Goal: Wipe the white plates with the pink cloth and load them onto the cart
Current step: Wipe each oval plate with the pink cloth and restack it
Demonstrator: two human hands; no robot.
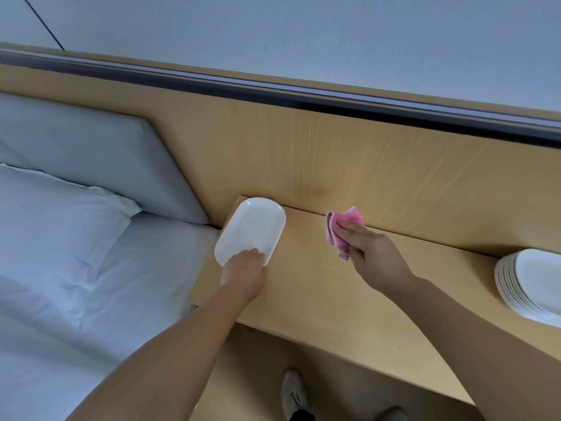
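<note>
Clasping the near end of the white plate (252, 229) on the counter (318, 302), my left grip (243, 267) curls over its rim; its long axis points up-frame. My right grip (375, 253) pinches the pink cloth (344, 221) just right of it, apart, mid-frame.

Soft even daylight, wide-angle edge distortion

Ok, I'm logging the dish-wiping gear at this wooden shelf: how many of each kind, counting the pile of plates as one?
loose white plate: 1
stack of white plates: 1
pink cloth: 1
Total: 3
</note>
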